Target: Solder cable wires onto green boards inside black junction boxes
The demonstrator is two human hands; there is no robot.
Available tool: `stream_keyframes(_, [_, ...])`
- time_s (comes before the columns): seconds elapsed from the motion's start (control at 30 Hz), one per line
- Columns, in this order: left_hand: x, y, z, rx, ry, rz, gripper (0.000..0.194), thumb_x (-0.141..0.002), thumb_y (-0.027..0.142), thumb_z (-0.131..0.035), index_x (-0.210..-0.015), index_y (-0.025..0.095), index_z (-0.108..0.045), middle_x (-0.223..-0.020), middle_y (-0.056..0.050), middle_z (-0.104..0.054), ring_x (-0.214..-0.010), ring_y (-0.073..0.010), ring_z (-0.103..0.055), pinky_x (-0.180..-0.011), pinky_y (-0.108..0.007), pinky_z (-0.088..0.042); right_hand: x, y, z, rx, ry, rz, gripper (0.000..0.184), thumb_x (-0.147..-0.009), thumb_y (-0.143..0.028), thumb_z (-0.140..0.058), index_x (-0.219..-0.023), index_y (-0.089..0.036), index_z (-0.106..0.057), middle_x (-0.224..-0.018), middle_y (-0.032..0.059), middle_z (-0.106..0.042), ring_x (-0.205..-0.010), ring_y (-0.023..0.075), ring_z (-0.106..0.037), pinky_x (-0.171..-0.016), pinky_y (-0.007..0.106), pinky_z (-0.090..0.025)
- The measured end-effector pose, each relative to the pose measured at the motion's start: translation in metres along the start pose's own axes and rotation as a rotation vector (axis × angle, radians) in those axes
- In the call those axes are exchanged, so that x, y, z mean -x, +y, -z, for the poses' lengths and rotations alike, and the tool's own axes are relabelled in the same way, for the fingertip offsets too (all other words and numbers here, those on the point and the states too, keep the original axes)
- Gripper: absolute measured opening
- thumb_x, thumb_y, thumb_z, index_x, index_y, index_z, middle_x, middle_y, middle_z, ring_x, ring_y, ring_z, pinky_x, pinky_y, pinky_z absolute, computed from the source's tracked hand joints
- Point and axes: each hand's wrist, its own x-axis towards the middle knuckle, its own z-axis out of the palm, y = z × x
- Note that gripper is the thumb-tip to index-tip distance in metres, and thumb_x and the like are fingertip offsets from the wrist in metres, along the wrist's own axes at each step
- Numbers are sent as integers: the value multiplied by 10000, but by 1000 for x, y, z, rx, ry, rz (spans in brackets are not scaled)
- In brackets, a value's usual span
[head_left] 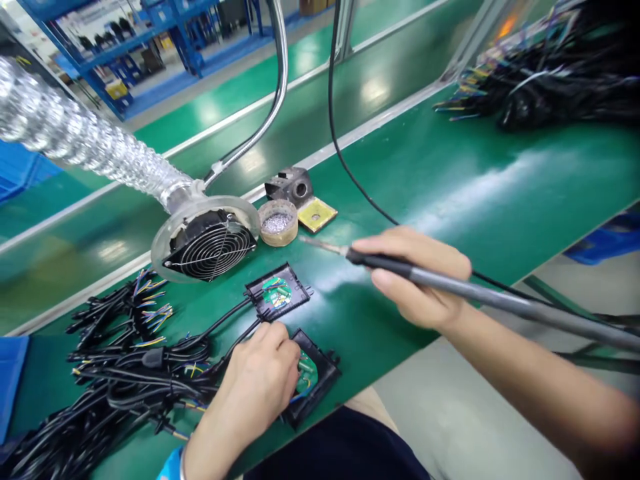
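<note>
My right hand (420, 273) is wrapped round the handle of a soldering iron (380, 262), its tip pointing left, above the green bench and near the tin of solder. The fingers of my left hand (265, 367) are curled together at the left edge of a black plastic housing (320, 373) holding a green circuit board (307, 373). What they pinch is hidden behind the knuckles. Just beyond lies a second black housing (300, 291) with a round green board (277, 293) and wires inside, a black cable running out to its left.
A round container of solder bits (279, 223), a yellow sponge (317, 214) and an iron stand (290, 185) sit at the back. A fume extractor fan (215, 247) hangs over the bench. Black cables (125, 387) heap at left; another cable bundle (550, 93) lies far right.
</note>
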Motion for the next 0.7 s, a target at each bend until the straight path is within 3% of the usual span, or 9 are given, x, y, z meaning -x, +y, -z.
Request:
stream_keyframes(0.07, [0, 0, -1, -1, 17, 5, 129, -921, 152, -500, -854, 207, -596, -878, -26, -550, -822, -190, -541, -621, -291, -460, -14, 19, -13, 61, 57, 0, 295, -844, -241, -586, -1131, -236, -650, -1022, 70, -729, -873, 208, -675, -797, 359, -539])
stream_keyframes(0.23, [1, 1, 0, 7, 38, 19, 128, -913, 151, -512, -836, 204, -600, -872, -29, -558, -820, -187, -547, -631, -286, -474, -25, 61, -29, 131, -93, -85, 244, -811, -312, -597, -1032, -235, -666, -969, 44, -743, -865, 205, -688, -803, 353, -553])
stream_keyframes(0.37, [1, 1, -1, 11, 28, 17, 135, -915, 160, -508, -832, 202, -606, -871, -31, -559, -817, -189, -547, -643, -294, -486, -37, 80, -20, 193, 82, -187, 222, -810, -296, -540, -995, -200, -615, -905, 79, -706, -792, 217, -658, -729, 370, -528])
stream_keyframes(0.43, [-1, 1, -1, 17, 24, 25, 141, -915, 157, -501, -834, 199, -608, -875, -33, -559, -822, -190, -548, -649, -297, -493, -48, 87, -22, 220, 94, -230, 215, -777, -272, -553, -968, -180, -591, -805, 60, -678, -695, 195, -626, -663, 342, -505])
stream_keyframes(0.57, [3, -1, 8, 120, 20, 21, 97, -911, 188, -532, -921, 213, -624, -928, -29, -575, -854, -183, -564, -712, -306, -519, -68, 102, -43, 259, -29, -274, 191, -759, -246, -587, -936, -173, -583, -739, 18, -661, -613, 133, -565, -645, 284, -477])
stream_keyframes(0.7, [33, -9, 30, 248, 151, 97, 195, -902, 239, -590, -1096, 243, -606, -1032, -39, -596, -924, -169, -597, -812, -299, -529, -75, 118, -58, 260, -120, -267, 183, -789, -319, -644, -935, -209, -631, -929, 46, -712, -815, 172, -624, -800, 316, -503])
